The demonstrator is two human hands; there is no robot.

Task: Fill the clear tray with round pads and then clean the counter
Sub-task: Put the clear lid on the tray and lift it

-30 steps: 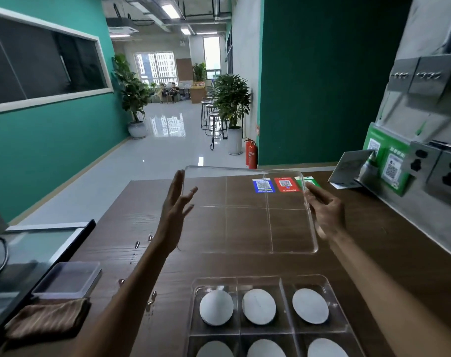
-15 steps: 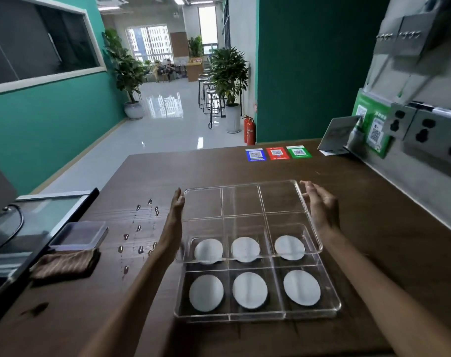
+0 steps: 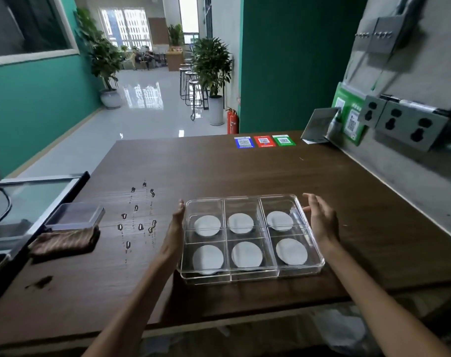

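A clear six-compartment tray [image 3: 250, 278] sits on the brown counter [image 3: 219, 171] near its front edge. Each compartment holds one white round pad [image 3: 246, 254]. A clear lid [image 3: 242, 199] now lies over the tray. My left hand [image 3: 175, 228] is pressed flat against the lid's left side. My right hand [image 3: 322, 222] touches the lid's right edge with its fingertips. Water drops [image 3: 139, 226] are scattered on the counter left of the tray.
A folded brown cloth [image 3: 64, 240] lies at the counter's left edge, with a small clear box [image 3: 75, 216] behind it. A dark smear [image 3: 40, 282] marks the front left. Three coloured QR stickers [image 3: 264, 141] lie at the back. A grey wall with sockets [image 3: 410, 127] runs along the right.
Both hands brought the clear lid down from mid-air and towards me, until it rests over the tray of pads. The camera tilted down as they did.
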